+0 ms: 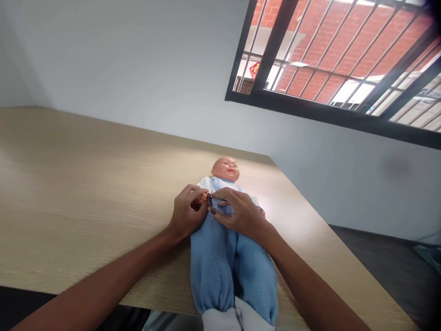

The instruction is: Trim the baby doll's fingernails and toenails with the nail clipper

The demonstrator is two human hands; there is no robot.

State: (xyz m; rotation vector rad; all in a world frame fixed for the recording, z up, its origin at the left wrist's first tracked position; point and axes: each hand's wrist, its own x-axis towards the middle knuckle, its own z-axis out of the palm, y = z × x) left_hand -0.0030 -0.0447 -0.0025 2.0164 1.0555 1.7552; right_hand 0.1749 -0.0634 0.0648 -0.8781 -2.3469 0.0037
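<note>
A baby doll (213,271) in blue fleece overalls and a white top lies on its back, its head away from me and its white feet at the table's near edge. My left hand (189,209) is closed around the doll's small hand (202,198), thumb below and fingers above. Over the doll's belly, my right hand (237,209) pinches a small dark nail clipper (211,201) between thumb and fingers. The clipper's tip is right at the doll's fingers; whether it touches them is too small to tell. The doll's other hand (263,213) rests beyond my right hand.
The light wooden table (86,184) stretches to the left and meets a pale wall (138,69) at the back. Its right edge slants down toward me, with dark floor (379,262) beyond. A barred window (324,55) is at the upper right.
</note>
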